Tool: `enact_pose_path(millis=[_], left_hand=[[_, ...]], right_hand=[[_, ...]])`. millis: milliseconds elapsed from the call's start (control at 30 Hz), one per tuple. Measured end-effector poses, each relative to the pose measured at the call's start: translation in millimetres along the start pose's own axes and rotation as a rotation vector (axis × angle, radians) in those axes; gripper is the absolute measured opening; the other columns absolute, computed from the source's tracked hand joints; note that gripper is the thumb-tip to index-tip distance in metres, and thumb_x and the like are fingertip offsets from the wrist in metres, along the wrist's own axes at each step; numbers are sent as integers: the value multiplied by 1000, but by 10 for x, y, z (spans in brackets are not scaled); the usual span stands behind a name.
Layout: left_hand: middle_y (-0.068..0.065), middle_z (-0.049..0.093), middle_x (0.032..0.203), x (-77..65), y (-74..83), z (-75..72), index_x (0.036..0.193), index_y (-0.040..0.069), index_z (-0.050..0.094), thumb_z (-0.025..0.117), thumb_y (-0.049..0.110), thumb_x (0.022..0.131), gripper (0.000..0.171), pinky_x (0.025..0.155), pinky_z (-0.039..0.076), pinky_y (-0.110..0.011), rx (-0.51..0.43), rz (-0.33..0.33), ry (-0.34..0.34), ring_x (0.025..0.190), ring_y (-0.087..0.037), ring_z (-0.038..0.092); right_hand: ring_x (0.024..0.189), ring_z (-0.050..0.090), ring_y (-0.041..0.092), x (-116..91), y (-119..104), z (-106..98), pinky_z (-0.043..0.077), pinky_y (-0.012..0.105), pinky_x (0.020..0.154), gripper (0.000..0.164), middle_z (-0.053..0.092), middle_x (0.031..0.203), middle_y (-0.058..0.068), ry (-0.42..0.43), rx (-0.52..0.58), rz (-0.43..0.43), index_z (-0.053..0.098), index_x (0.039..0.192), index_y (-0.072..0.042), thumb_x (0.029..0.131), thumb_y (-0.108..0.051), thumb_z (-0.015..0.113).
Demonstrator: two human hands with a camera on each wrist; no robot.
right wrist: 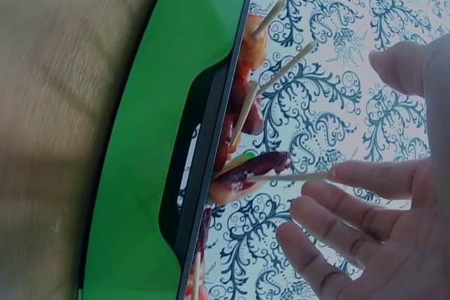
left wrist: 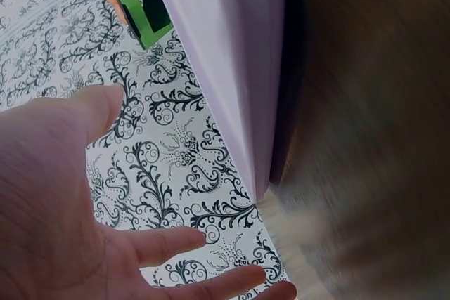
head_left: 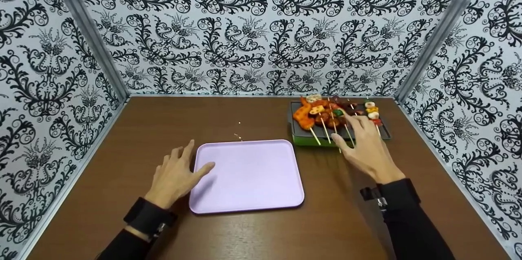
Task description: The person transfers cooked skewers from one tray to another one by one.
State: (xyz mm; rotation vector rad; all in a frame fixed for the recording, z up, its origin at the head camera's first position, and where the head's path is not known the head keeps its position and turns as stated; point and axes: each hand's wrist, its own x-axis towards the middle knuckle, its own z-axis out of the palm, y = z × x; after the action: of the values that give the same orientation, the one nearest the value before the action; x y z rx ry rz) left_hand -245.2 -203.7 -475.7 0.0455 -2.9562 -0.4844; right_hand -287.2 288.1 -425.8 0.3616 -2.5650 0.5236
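My left hand (head_left: pixel 173 176) hovers at the left edge of a lilac rectangular tray (head_left: pixel 248 174), fingers spread and thumb reaching over the rim. In the left wrist view that hand (left wrist: pixel 49 187) holds nothing. Over the front right of a small green grill (head_left: pixel 308 141) with a dark top is my right hand (head_left: pixel 367 146), thumb and fingers apart. Food skewers lie across the grill, among them an orange wing-shaped one (head_left: pixel 304 116) and one with white, yellow and red pieces (head_left: pixel 372 115). In the right wrist view a skewer's stick (right wrist: pixel 292 176) points toward the index fingertip.
The brown wooden table (head_left: pixel 171 117) carries the tray at its middle and the grill at its back right. Patterned walls (head_left: pixel 253 48) enclose the back and both sides, with grey strips along the corners. A few tiny light specks (head_left: pixel 238 135) lie behind the tray.
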Motion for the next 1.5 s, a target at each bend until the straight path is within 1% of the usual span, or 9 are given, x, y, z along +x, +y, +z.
enact_pose_path(millis=[167,233,467,767,867,967,1100,1233,1500], left_hand=[[-18,38,139,9,17,2,146,31,18,30,91,64,102,85,41,-66,-10,-7,-9,121,-40,41],[-19,39,138,16,21,2,146,29,20,33,89,65,102,84,43,-65,-20,-12,-7,120,-40,42],[-22,38,137,38,43,12,145,23,26,40,84,68,99,82,46,-65,-39,-27,-18,122,-42,40],[-23,40,136,49,78,-1,143,18,30,44,81,70,97,82,47,-65,-51,-56,-29,120,-40,43],[-23,40,137,58,87,7,142,17,31,46,79,70,96,83,47,-64,-53,-68,-36,120,-40,43],[-23,41,135,60,96,15,142,15,32,48,77,71,95,80,48,-63,-56,-65,-30,118,-40,45],[-23,46,129,50,108,29,138,12,38,51,73,74,89,74,51,-58,-56,-53,-2,113,-41,50],[-22,50,123,46,117,45,134,10,43,52,70,75,85,72,51,-56,-65,-54,15,109,-41,53],[-18,53,114,64,138,72,127,10,48,54,66,77,76,70,50,-54,-81,-75,12,101,-38,58]], right_hand=[[121,42,27,33,-63,32,37,47,103,68,47,128,9,19,0,-28,41,138,-18,82,-55,56],[121,42,26,43,-93,44,38,47,102,68,47,129,9,17,3,-27,42,136,-16,83,-55,56],[121,43,25,82,-179,85,39,47,102,66,48,128,8,10,25,-39,45,134,-13,82,-53,58],[110,49,26,154,-249,165,40,43,98,59,54,115,10,45,31,-102,53,125,-6,82,-45,62],[110,49,26,169,-272,191,41,43,97,58,54,114,10,43,45,-104,53,125,-6,82,-43,63],[109,50,26,173,-299,212,42,45,96,58,55,112,10,46,45,-109,53,125,-6,81,-42,65],[104,52,27,170,-341,247,46,44,92,57,55,109,9,50,28,-119,54,124,-7,79,-40,67],[101,53,26,166,-384,282,47,44,90,55,56,107,10,39,22,-115,55,124,-8,79,-39,67],[95,55,26,193,-463,328,48,43,85,49,58,102,11,20,18,-128,59,116,-4,79,-35,68]])
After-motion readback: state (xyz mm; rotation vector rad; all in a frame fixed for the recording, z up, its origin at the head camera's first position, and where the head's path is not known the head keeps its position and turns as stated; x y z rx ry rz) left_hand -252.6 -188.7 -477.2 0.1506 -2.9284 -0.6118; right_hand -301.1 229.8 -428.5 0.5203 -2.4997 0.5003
